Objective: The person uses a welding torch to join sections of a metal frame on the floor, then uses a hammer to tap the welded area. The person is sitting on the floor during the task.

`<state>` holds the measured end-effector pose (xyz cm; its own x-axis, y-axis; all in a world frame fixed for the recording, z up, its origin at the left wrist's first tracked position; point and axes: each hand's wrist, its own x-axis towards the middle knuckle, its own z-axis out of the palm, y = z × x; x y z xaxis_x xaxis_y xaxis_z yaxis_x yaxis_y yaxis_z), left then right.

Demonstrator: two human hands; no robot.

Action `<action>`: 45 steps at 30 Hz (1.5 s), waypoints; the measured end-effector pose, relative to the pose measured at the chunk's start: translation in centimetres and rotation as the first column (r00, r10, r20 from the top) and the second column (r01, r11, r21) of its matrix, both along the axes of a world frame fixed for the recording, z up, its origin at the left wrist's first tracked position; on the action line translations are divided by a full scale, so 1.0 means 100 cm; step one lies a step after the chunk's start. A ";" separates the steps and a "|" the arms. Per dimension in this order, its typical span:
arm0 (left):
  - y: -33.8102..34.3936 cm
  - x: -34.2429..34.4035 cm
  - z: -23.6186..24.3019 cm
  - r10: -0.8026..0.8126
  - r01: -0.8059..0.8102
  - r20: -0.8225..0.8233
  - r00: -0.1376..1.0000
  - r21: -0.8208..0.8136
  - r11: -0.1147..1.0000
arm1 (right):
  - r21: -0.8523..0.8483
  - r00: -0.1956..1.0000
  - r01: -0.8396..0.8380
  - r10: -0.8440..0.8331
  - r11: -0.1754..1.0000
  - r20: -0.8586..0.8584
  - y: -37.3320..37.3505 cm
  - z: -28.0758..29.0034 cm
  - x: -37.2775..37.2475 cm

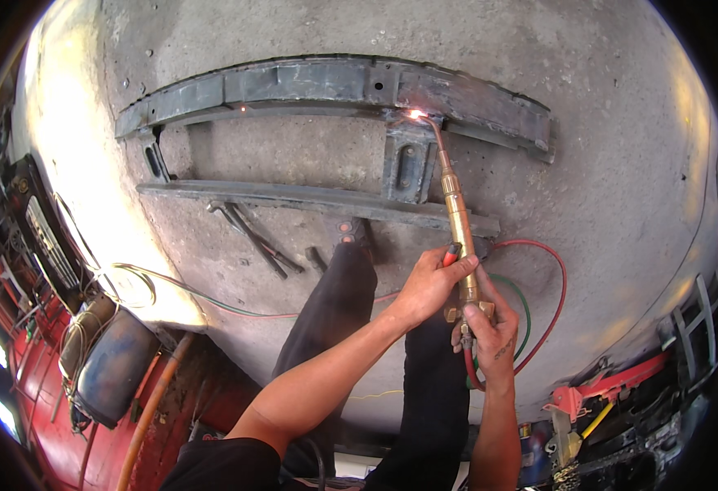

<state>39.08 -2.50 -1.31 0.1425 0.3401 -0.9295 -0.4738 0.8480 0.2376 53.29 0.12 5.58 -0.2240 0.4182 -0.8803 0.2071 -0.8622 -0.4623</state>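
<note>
Both hands (457,299) gripping slim brass torch (460,225) — flame on rusty steel frame (334,86)

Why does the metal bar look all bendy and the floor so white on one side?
In the head view, the fisheye lens curves the straight metal frame near the rim; sunlight glares white on the concrete floor at the left; the torch tip glows bright; the corners are black; both hands look sharp.

Bare forearms, black short sleeve, black trousers — small tattoo on right wrist.
</note>
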 end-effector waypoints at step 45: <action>0.001 0.001 -0.006 -0.075 0.074 0.003 0.997 0.027 0.997 | -0.015 1.000 -0.022 0.023 1.000 0.011 0.015 0.005 0.003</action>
